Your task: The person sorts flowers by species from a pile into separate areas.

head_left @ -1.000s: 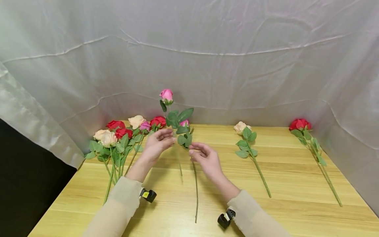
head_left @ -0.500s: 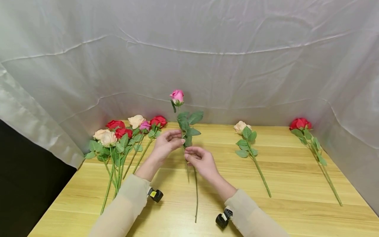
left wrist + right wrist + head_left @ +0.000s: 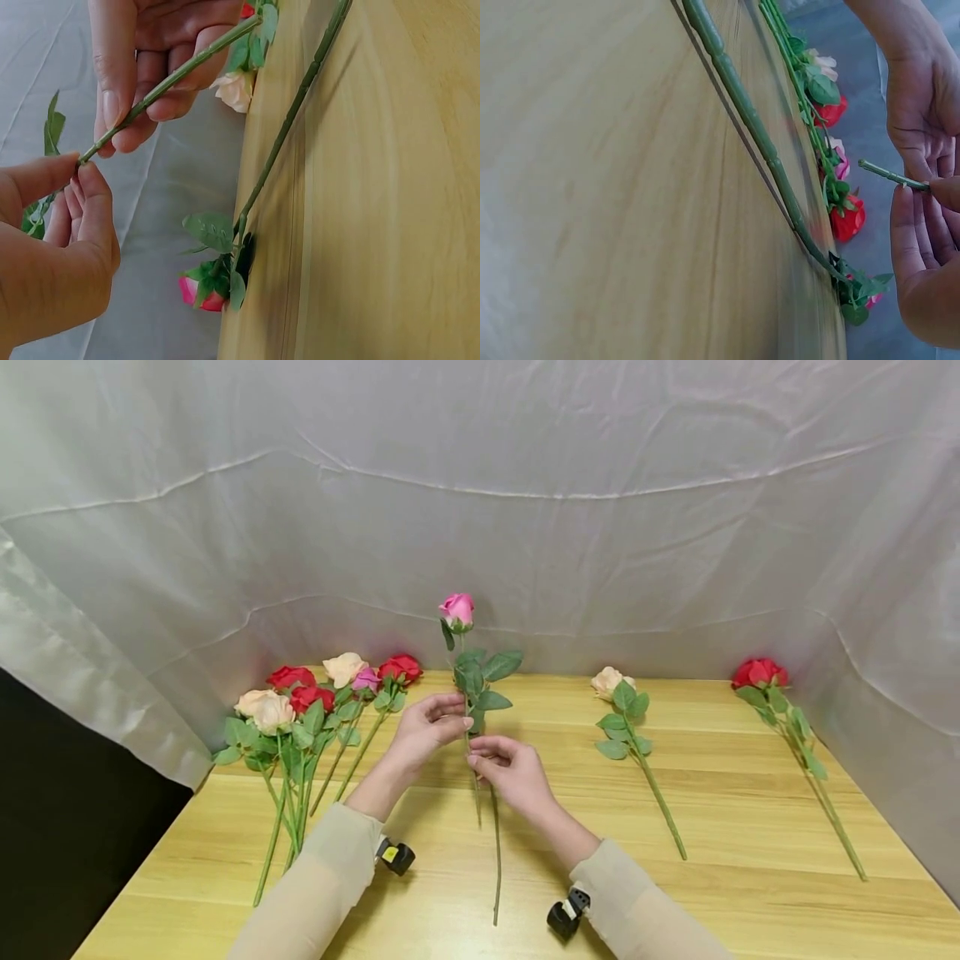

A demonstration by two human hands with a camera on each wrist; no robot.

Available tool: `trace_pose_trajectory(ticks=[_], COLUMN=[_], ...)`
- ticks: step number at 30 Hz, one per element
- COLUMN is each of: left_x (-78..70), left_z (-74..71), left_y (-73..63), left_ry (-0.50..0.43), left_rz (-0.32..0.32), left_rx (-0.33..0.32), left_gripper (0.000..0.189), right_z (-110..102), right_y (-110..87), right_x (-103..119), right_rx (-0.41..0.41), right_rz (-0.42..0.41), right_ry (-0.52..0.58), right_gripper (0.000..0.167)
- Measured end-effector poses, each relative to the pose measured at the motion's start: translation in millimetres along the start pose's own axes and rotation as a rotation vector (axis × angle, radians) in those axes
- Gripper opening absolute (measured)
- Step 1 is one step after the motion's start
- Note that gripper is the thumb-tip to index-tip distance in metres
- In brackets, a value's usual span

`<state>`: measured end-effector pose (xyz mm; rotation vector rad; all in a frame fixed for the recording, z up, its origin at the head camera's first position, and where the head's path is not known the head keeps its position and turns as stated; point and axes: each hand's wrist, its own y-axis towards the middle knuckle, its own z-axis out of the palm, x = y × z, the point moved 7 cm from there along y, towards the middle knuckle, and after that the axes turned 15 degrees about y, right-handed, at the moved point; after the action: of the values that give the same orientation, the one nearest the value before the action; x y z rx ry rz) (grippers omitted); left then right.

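A pink rose [image 3: 457, 610] stands nearly upright above the table, its green leaves below the bloom. My left hand [image 3: 429, 727] pinches its stem just under the leaves between thumb and fingertips. Lower on the same stem, the thumb and fingers of my right hand [image 3: 513, 772] pinch it too. In the left wrist view, the held stem [image 3: 176, 75] runs through both hands. A second pink rose [image 3: 202, 289] lies on the table behind the hands; its long stem [image 3: 497, 860] points toward the front, and its bloom is hidden in the head view.
Several red, peach and pink roses [image 3: 273, 714] lie together at the left of the wooden table [image 3: 750, 910]. To the right lie a peach rose [image 3: 611, 682] and, farther over, a red rose [image 3: 760, 674]. A grey curtain [image 3: 570, 552] hangs behind the table.
The left hand has moved right, bringing the pink rose over the second one. The right hand has shifted slightly left and now pinches the held stem. Over the last half second both barely moved.
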<state>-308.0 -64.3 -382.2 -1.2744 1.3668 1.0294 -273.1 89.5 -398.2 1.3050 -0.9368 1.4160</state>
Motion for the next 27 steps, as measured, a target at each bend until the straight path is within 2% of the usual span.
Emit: trace_pose_trajectory(ticks=[12, 18, 22, 27], left_x=[-5.8, -12.8, -15.2, -12.2], left_z=[4.7, 4.3, -2.4, -20.3], left_y=[0.7, -0.6, -2.5, -4.9], left_ry=[0.008, 0.02, 0.008, 0.014], left_rz=[0.018, 0.053, 0.077, 0.077], left_rx=[0.038, 0.051, 0.056, 0.027], left_gripper=[0.049, 0.048, 0.048, 0.047], right_z=[-6, -11, -15, -23], right_y=[-1.3, -1.8, -3.3, -6.9], right_x=[1, 5, 9, 13], right_rx=[-0.021, -0.035, -0.044, -0.068], right_rz=[0.005, 0.0, -0.014, -0.02], right_ry=[0.003, 0.003, 0.003, 0.006], right_gripper=[0.025, 0.025, 0.024, 0.024])
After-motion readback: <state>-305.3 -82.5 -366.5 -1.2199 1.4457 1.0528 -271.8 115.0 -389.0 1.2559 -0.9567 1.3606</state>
